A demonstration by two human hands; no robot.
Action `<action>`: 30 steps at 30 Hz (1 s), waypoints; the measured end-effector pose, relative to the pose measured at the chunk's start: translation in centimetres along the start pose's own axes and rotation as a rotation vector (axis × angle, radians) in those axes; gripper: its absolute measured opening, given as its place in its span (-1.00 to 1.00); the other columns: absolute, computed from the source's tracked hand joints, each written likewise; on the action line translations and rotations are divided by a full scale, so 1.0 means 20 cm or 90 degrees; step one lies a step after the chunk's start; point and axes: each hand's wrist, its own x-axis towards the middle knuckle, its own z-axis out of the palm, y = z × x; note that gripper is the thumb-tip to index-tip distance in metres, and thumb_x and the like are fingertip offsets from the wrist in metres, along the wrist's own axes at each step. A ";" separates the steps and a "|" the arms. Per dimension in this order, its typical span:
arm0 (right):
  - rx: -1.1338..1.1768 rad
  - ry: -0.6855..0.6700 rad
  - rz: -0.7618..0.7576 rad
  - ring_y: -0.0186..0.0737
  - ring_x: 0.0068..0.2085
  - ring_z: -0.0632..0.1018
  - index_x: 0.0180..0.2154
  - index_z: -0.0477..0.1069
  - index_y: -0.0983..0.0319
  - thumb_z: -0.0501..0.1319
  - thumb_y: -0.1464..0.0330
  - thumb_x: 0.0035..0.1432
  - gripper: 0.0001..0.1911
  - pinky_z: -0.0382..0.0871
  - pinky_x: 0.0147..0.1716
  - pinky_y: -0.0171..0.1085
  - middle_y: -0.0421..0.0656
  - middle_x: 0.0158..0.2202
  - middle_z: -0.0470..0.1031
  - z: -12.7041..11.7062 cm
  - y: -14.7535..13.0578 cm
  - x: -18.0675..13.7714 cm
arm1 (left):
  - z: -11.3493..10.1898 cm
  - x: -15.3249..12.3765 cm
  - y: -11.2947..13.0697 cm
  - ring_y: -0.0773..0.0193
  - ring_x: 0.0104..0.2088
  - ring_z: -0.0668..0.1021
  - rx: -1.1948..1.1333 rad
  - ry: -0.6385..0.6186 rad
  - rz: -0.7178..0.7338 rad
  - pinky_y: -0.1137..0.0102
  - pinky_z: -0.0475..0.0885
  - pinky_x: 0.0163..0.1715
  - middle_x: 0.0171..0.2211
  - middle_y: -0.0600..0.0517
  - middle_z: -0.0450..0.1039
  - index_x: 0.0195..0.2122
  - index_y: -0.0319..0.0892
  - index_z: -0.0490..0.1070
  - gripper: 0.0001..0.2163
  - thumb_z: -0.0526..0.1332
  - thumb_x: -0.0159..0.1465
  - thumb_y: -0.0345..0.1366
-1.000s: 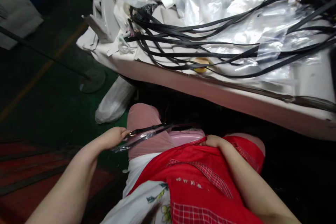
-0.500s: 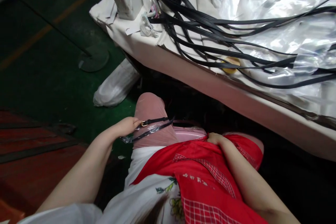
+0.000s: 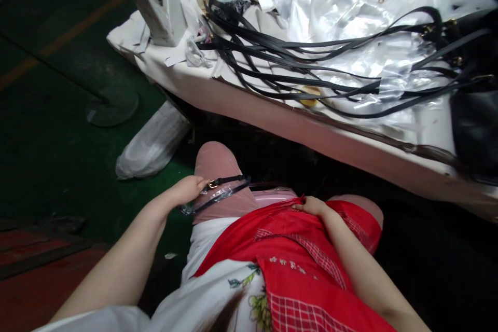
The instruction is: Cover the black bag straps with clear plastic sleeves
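Note:
My left hand pinches the end of a thin black strap with a gold buckle, held over my left thigh. Part of the strap is wrapped in clear plastic film and loops back below the buckle. Over my lap, my right hand is closed on the upper edge of the red apron, which bunches up at the fingers. Something pink and glossy shows between my thighs, partly covered by the apron.
A pale-covered table runs across in front of me. Several long black straps, clear plastic bags and black leather pieces lie on it. A white wrapped bundle and a round stand base are on the green floor.
The view has swung to the right, bringing the black leather pieces into sight. My right hand has shifted slightly left along the apron edge. The left hand still holds the strap.

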 end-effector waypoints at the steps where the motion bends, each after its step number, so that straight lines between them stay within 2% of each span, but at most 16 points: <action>1: 0.004 0.005 -0.002 -0.10 -0.03 0.53 0.03 0.40 0.27 0.20 0.17 0.31 -0.63 0.46 -0.04 -0.02 -0.05 0.01 0.47 0.00 0.00 0.01 | 0.00 0.00 0.00 0.23 -0.49 0.45 0.004 0.004 -0.003 0.41 0.24 -0.44 -0.55 -0.01 0.44 -0.55 -0.15 0.35 -0.68 -0.01 0.26 -0.15; 4: 0.008 0.011 -0.010 -0.11 -0.04 0.54 0.02 0.41 0.27 0.20 0.17 0.31 -0.64 0.46 -0.05 -0.02 -0.05 0.00 0.48 -0.01 0.00 0.02 | 0.01 -0.01 0.00 0.22 -0.51 0.45 0.012 0.016 -0.016 0.40 0.25 -0.44 -0.58 -0.02 0.43 -0.57 -0.14 0.33 -0.67 -0.01 0.26 -0.14; 9: 0.002 0.016 -0.028 -0.12 -0.06 0.54 0.00 0.42 0.28 0.20 0.17 0.31 -0.64 0.46 -0.05 -0.03 -0.06 -0.01 0.48 -0.01 0.00 0.02 | 0.04 -0.02 -0.02 0.19 -0.43 0.51 0.016 0.037 -0.025 0.42 0.28 -0.39 -0.48 -0.06 0.51 -0.54 -0.15 0.38 -0.68 -0.01 0.26 -0.16; 14: 0.010 0.043 -0.035 -0.10 -0.02 0.53 -0.01 0.43 0.27 0.20 0.17 0.31 -0.65 0.43 0.00 0.00 -0.05 0.00 0.48 0.01 -0.01 0.02 | 0.05 -0.04 -0.02 0.19 -0.44 0.51 0.017 0.050 -0.016 0.42 0.28 -0.39 -0.51 -0.04 0.49 -0.51 -0.16 0.41 -0.63 -0.03 0.30 -0.11; 19: 0.071 0.086 -0.038 -0.09 -0.01 0.52 -0.04 0.44 0.28 0.21 0.13 0.30 -0.63 0.39 0.03 0.02 -0.04 -0.01 0.49 0.00 -0.04 0.05 | 0.03 -0.06 0.03 0.21 -0.36 0.54 0.003 0.133 0.010 0.43 0.29 -0.35 -0.39 -0.04 0.54 -0.36 -0.18 0.45 -0.56 -0.14 0.39 -0.08; 22: 0.128 0.086 -0.028 -0.12 -0.07 0.55 -0.08 0.46 0.29 0.18 0.11 0.31 -0.63 0.41 0.00 0.00 -0.07 -0.08 0.52 0.00 -0.02 0.06 | 0.05 -0.02 0.05 0.22 -0.37 0.54 -0.001 0.177 -0.002 0.42 0.28 -0.37 -0.39 -0.04 0.54 -0.37 -0.18 0.44 -0.56 -0.14 0.41 -0.10; 26: 0.176 0.062 -0.034 -0.13 -0.07 0.56 -0.11 0.47 0.29 0.16 0.14 0.34 -0.65 0.43 -0.01 -0.03 -0.09 -0.10 0.54 -0.03 0.01 0.09 | 0.13 0.08 0.04 0.16 -0.35 0.56 -0.017 0.237 -0.104 0.39 0.26 -0.38 -0.37 -0.10 0.56 -0.36 -0.20 0.45 -0.60 -0.10 0.42 -0.16; 30: 0.145 0.023 -0.069 -0.11 -0.07 0.56 -0.07 0.46 0.29 0.19 0.18 0.33 -0.69 0.46 -0.04 -0.04 -0.09 -0.06 0.52 -0.19 -0.05 0.18 | 0.23 0.07 -0.05 0.08 -0.25 0.58 -0.069 0.308 -0.272 0.35 0.28 -0.32 -0.25 -0.19 0.57 -0.22 -0.23 0.47 -0.62 -0.10 0.43 -0.19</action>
